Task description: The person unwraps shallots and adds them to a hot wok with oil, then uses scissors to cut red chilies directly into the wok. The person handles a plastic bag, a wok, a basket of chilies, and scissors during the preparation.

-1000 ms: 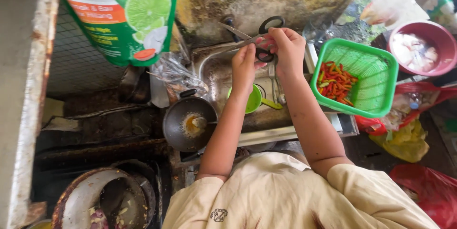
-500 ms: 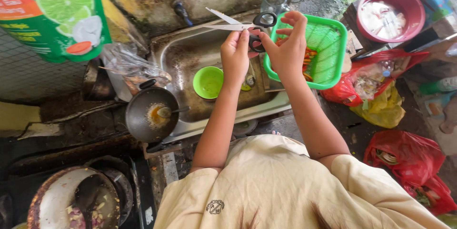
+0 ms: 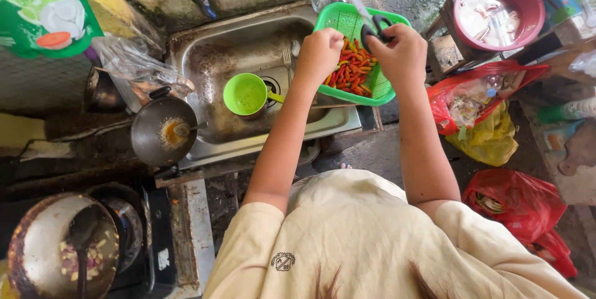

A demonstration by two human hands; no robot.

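A green plastic basket [image 3: 347,22] of red and green chillies [image 3: 351,70] rests on the right rim of the stainless steel sink [image 3: 217,57], with a round green plastic cup [image 3: 245,94] in the basin to its left. Left of the sink sits a small dark frying pan [image 3: 162,131]; right of the basket stands a round pink plastic bowl [image 3: 500,10].

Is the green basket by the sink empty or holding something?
Holding something: the green basket has a pile of red, orange and green chillies in its lower half; the upper mesh is bare.
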